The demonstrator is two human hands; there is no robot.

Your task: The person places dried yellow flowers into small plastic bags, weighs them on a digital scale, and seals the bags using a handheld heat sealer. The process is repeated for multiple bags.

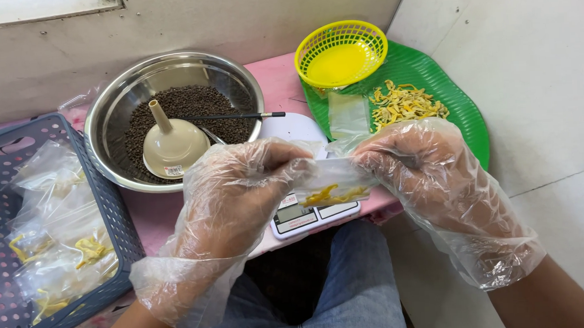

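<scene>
— What sits along the left edge, and how much room is there?

— One grey crate (120,217) with holes, hard against the frame's left side; it holds a heap of clear packets (52,240) with yellow bits inside, too overlapped to count; just beside it one steel bowl (106,106) of dark seeds (191,103), with one cream funnel (172,144) upside down in it, a small white-and-red sticker on its rim, and one thin black stick (231,116) across the bowl; the pink worktop (278,79) shows only in narrow strips between things.

— And the hands?

— Two, both in loose clear gloves; the left hand (231,199) and right hand (433,171) meet at mid-frame, fingers pinched shut on the ends of one small clear bag (332,185) with yellow strips in it, held just above one white scale (307,212); the scale's front overhangs the worktop edge above blue jeans.

— To the right?

— One yellow basket (341,50) resting on one green tray (433,79); on the tray, one flat empty bag (347,112) and one pile of yellow shreds (404,103); the tray's far side runs close to the pale wall.
</scene>
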